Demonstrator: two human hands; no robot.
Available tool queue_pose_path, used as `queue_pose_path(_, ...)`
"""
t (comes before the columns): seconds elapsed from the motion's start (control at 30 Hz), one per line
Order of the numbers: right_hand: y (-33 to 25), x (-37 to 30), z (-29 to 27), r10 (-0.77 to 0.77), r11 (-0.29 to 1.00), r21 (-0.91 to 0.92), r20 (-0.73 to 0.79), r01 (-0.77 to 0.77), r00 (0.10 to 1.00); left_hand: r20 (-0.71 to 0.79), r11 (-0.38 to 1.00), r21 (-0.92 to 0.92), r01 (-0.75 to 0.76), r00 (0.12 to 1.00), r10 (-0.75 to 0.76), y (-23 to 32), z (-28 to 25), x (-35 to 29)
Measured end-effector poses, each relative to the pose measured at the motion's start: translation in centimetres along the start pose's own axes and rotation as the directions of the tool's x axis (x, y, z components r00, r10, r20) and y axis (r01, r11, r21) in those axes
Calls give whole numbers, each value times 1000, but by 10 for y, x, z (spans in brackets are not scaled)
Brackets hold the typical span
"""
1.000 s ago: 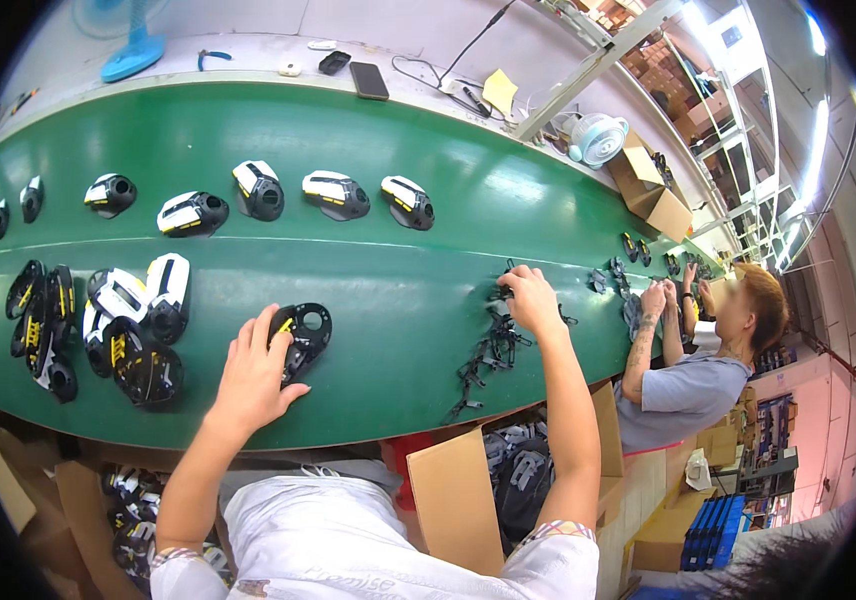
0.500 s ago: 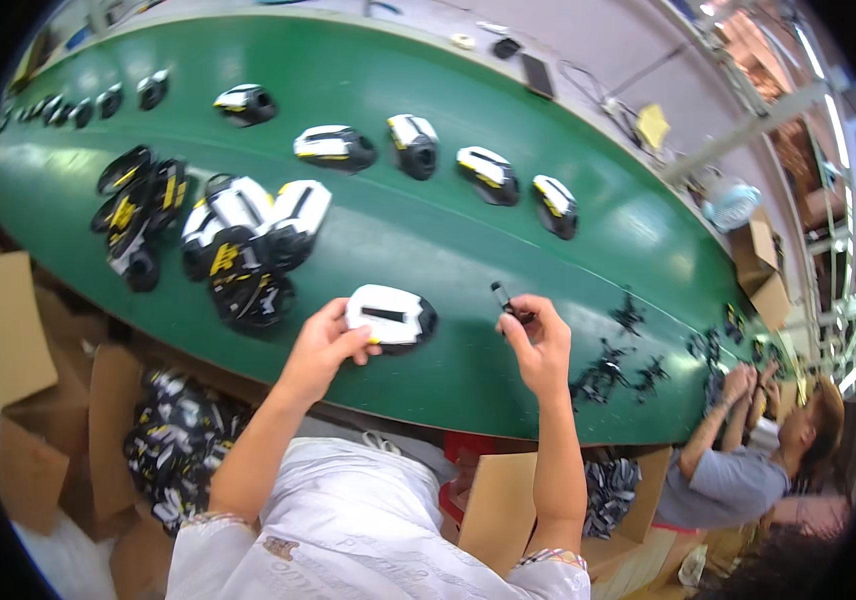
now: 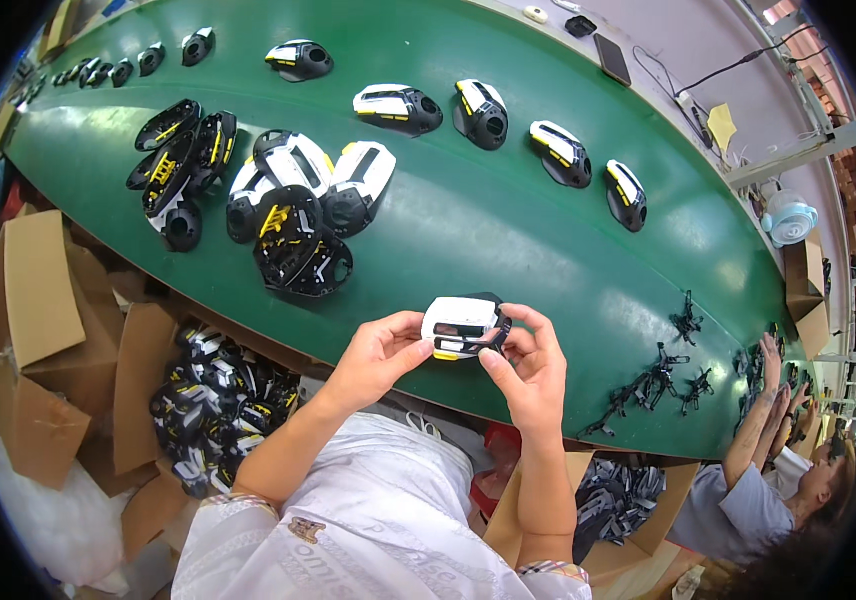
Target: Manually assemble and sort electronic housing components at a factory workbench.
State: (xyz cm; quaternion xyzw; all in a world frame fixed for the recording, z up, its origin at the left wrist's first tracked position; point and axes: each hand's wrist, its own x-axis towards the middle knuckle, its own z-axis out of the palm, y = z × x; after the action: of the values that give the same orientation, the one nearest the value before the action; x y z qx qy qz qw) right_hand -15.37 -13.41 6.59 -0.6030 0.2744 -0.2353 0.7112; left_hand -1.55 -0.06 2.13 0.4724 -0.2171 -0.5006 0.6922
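Left hand point(image 3: 380, 360): fingers clamped on shell point(image 3: 446, 315) | right hand point(image 3: 531, 372): fingers clamped at its dark end | risk: shell may slip, fingertip-only grip

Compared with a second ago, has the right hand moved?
Yes. Judged against the loose black parts lying on the green bench, the right hand has moved left, away from them, to the white-topped shell.

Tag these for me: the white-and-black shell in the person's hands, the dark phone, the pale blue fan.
White-and-black shell point(image 3: 460, 311): head view, on its white top panel.
Dark phone point(image 3: 612, 59): head view, middle of its flat face.
Pale blue fan point(image 3: 790, 218): head view, on its round head.
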Motion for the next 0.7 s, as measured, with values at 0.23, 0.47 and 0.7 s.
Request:
queue_pose_path(0.23, 2, -2, -1, -48, 988, -153, -70, 37, 996, -2, 1000, -12, 11, 1000, -11, 1, 3, -6)
queue_pose_path(0.47, -2, -3, -3, -27, 960, -280, -97, -1, 995, 24, 1000, 11, 28, 999, -29, 6, 3, -2)
queue_pose_path(0.7, 0, -1, -2, -214, 823, -548, -57, 149, 975, -119, 998, 61, 23, 993, -16, 3, 11, 6)
